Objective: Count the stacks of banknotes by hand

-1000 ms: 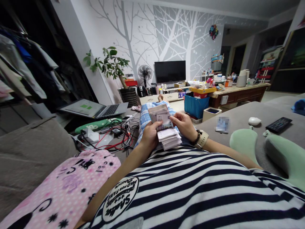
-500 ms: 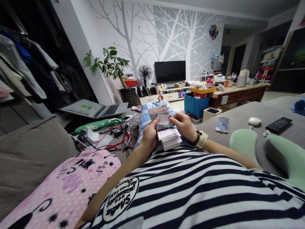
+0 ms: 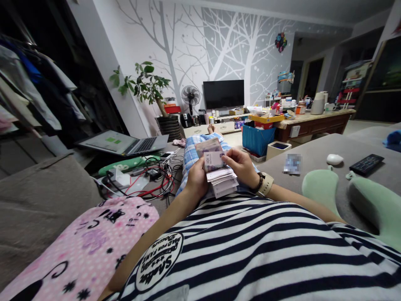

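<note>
Above my lap, my left hand (image 3: 196, 180) is closed around a bundle of banknotes (image 3: 209, 145) from its left side. Several folded-down notes (image 3: 222, 184) fan out toward my striped shirt below the fingers. With thumb and fingertips, my right hand (image 3: 243, 167) pinches the right edge of a pale banknote (image 3: 213, 161) on the front of the bundle; a figure 5 is printed on it. A beige watch (image 3: 265, 184) and a dark bracelet circle the right wrist. The left fingers behind the bundle are hidden.
To the left, tangled cables (image 3: 163, 173) and a laptop (image 3: 125, 144) lie near a pink dotted cloth (image 3: 115, 234). On the sofa at right are a pixelated item (image 3: 292, 164), a white mouse (image 3: 335, 159), a black remote (image 3: 366, 164) and a green cushion-like object (image 3: 321, 186).
The front banknote has turned downward and now shows a paler face. The left thumb has shifted slightly, and the fan of notes below looks a little fuller.
</note>
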`<state>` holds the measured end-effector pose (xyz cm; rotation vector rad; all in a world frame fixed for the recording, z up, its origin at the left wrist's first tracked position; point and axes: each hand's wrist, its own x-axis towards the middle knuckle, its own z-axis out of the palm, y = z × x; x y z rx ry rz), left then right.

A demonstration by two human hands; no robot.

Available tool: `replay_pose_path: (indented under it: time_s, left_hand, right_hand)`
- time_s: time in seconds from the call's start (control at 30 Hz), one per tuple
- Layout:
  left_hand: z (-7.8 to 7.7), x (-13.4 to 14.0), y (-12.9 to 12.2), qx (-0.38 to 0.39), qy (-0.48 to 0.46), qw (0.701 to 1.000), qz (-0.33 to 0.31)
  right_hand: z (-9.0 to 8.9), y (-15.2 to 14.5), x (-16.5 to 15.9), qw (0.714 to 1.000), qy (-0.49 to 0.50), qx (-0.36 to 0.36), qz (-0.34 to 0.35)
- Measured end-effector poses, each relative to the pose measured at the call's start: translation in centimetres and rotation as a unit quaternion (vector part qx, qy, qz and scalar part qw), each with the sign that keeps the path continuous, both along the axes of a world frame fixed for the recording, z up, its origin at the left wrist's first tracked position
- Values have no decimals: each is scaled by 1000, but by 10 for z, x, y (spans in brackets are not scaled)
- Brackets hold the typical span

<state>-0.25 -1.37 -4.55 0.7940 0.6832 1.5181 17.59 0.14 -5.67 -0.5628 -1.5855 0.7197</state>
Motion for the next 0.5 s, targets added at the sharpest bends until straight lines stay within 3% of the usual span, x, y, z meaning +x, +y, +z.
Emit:
replay_pose_path:
  time_s: [0.5]
  left_hand:
    - [-2,-4,1,2,35,999,-1]
  right_hand:
    - [3,-2,-3,1000,8,-8,22]
